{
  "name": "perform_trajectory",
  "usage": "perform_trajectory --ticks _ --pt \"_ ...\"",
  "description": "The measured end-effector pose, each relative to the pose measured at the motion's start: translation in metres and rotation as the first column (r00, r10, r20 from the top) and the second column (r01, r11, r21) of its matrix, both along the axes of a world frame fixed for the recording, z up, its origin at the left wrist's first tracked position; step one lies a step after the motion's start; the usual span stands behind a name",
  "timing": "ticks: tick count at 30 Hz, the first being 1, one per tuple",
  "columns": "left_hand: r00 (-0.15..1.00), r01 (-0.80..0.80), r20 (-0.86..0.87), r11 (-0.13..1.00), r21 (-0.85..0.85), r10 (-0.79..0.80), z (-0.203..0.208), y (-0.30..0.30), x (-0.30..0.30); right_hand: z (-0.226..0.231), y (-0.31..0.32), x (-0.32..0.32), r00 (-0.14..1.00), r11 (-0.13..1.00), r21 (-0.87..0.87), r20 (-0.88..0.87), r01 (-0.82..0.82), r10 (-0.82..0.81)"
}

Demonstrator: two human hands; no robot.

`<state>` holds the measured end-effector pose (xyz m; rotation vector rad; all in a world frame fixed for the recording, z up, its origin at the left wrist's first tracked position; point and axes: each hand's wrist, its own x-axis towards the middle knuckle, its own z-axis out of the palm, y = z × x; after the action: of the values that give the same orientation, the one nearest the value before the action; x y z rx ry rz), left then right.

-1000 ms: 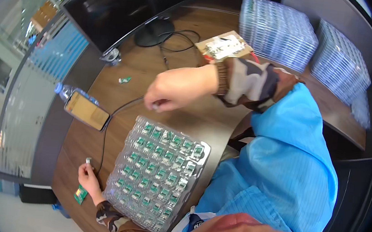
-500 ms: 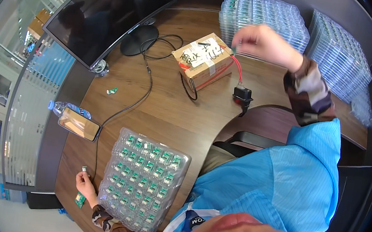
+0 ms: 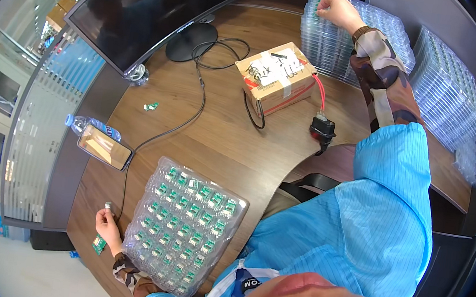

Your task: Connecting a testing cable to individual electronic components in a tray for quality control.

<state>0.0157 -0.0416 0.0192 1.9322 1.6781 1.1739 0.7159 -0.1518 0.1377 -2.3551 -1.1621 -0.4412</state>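
Observation:
My right hand [image 3: 337,10] reaches over the near-left top of a stack of clear plastic trays [image 3: 356,41] at the far right. Its fingertips pinch a small green circuit board, mostly hidden by the fingers. At the lower left, my left hand [image 3: 107,226] is closed on a small pale piece [image 3: 108,206] that sticks up from its fingertips; its exact kind is too small to tell. A black cable [image 3: 125,188] runs down close beside that hand. To its right lies a clear blister tray [image 3: 185,224] filled with rows of small green circuit boards. Another green board [image 3: 99,244] lies by my left wrist.
A cardboard box [image 3: 275,79] stands mid-desk, with red wires running to a black switch-like part [image 3: 322,127]. A monitor [image 3: 153,13] is at the back left. A phone [image 3: 104,148] rests against a bottle [image 3: 79,124]. More trays [image 3: 449,96] are stacked right. Green scraps [image 3: 150,106] lie on the desk.
My right hand has moved away, from beside the cardboard box to the top of the tray stack. The left hand stays by the tray, still pinching the pale piece. The view has shifted slightly.

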Motion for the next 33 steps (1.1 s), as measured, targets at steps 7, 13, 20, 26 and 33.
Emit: perform_trajectory --ticks 7,13,20,26,33 --pt "1.0 -0.002 -0.025 0.999 0.053 0.004 0.002 -0.003 -0.002 -0.01 0.014 0.024 0.994 0.983 -0.158 -0.076 -0.094 0.083" --pt "0.999 -0.026 0.027 0.998 0.057 0.024 -0.004 0.007 0.005 0.013 -0.013 -0.015 0.93 0.924 0.175 0.209 -0.339 0.302" --pt "0.994 -0.104 0.043 0.993 0.061 0.101 -0.01 0.002 -0.009 0.016 -0.02 -0.256 0.451 0.414 0.267 0.096 -0.87 0.887" --pt "0.994 -0.099 0.049 0.995 -0.002 0.099 -0.006 0.008 -0.001 -0.043 0.02 -0.313 0.211 0.325 0.387 -0.309 -0.863 0.927" --pt "0.988 -0.129 0.086 0.991 0.046 0.125 -0.011 0.008 -0.002 -0.111 0.061 -0.314 0.174 0.475 0.48 -0.544 -0.738 0.821"
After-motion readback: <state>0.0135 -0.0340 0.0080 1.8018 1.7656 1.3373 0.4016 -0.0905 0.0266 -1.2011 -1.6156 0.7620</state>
